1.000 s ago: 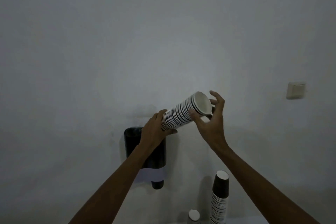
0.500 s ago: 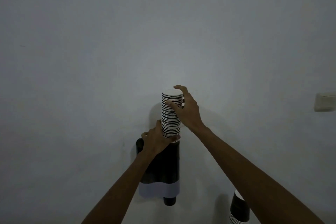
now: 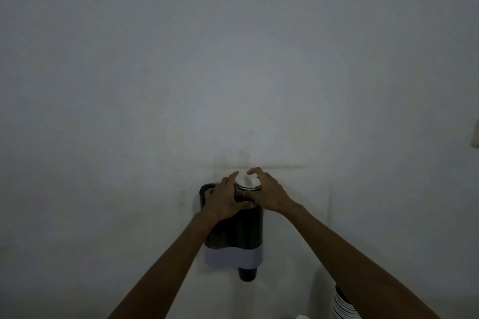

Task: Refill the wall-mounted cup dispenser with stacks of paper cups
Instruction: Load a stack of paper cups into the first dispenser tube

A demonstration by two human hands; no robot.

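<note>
Paper cups in a striped stack [image 3: 247, 187] stand upright in the right-hand top opening of the black wall-mounted dispenser [image 3: 241, 230], with only the top few rims and the white inside of the uppermost cup showing above it. Both hands close on that exposed part: the left hand [image 3: 225, 199] wraps the stack's left side, its thumb lying across the front below the rims, and the right hand [image 3: 269, 195] grips the right side with fingers curled over the top rim. How far the stack reaches inside the dark body cannot be seen. At the dispenser's foot a pale band [image 3: 233, 256] runs across it, and one dark cup [image 3: 247, 274] pokes out beneath. Another stack of cups [image 3: 342, 304] sits at the lower right, partly behind the right forearm and cut by the frame edge. A light switch [image 3: 475, 137] is clipped at the right border. The wall [image 3: 233, 59] is plain, grey and dimly lit
</note>
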